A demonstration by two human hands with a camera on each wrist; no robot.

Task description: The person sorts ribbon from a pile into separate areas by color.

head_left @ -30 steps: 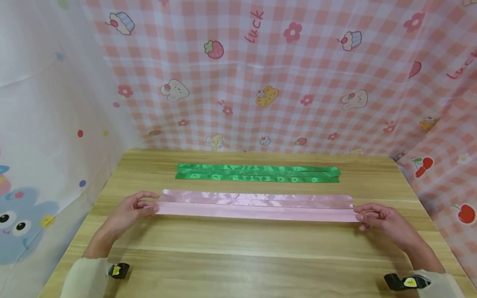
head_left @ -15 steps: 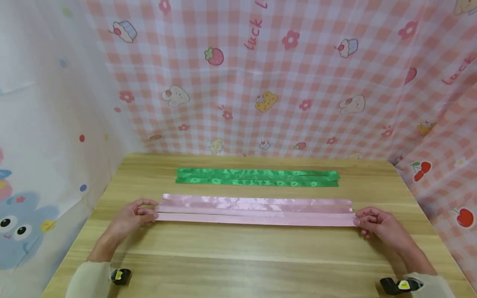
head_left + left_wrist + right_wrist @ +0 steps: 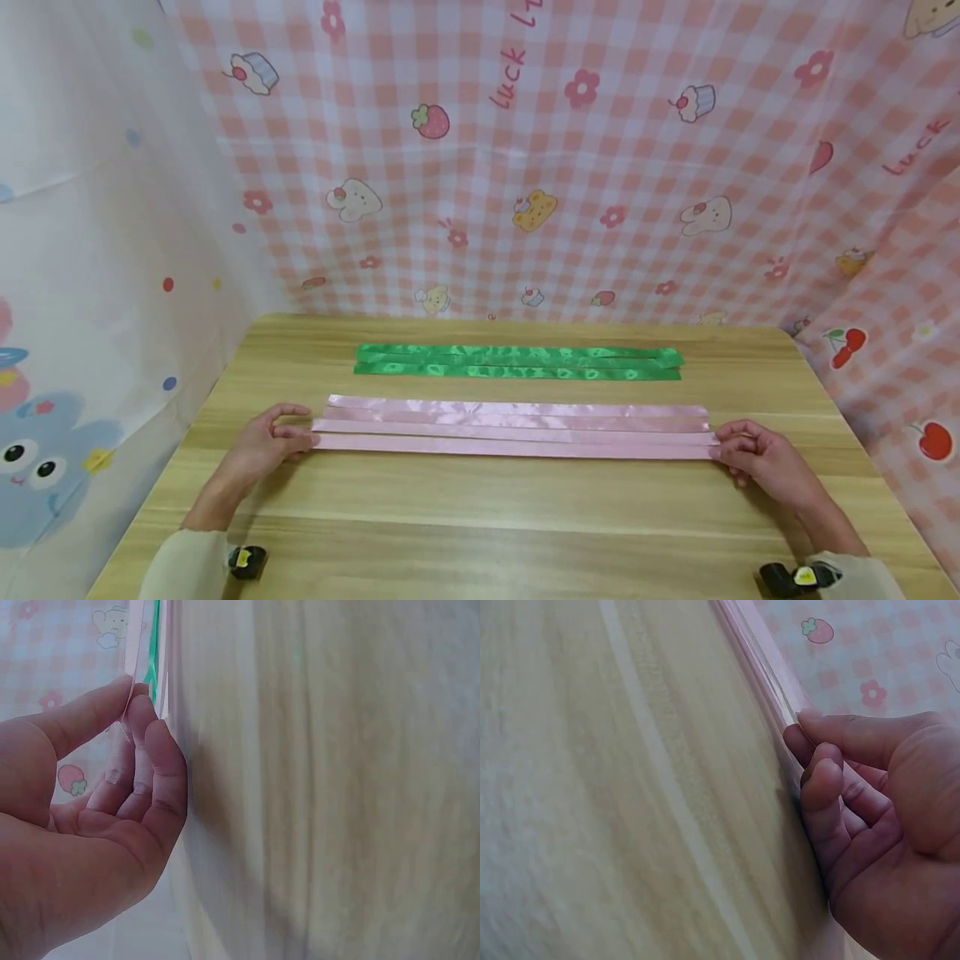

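A pale pink ribbon (image 3: pixel 510 448) is stretched straight from side to side, nearest the person. My left hand (image 3: pixel 266 446) pinches its left end between thumb and fingertips; in the left wrist view the ribbon (image 3: pixel 135 645) rises from that pinch. The other end is pinched by my right hand (image 3: pixel 765 458), with the thumb and a finger meeting on it in the right wrist view. Just behind lie several more pink ribbon strips (image 3: pixel 517 412), side by side and shiny. Whether the held ribbon touches the table along its length, I cannot tell.
Several green ribbon strips (image 3: pixel 517 362) lie parallel farther back on the wooden table (image 3: pixel 480 533). A pink checked cloth (image 3: pixel 480 167) hangs behind the table, and a white printed cloth (image 3: pixel 90 250) hangs at the left. Black wrist cameras (image 3: pixel 246 562) sit at the sleeves.
Both hands have shifted the held ribbon slightly toward the person, and a gap now shows between it and the strip behind. The head view has tilted up a little.
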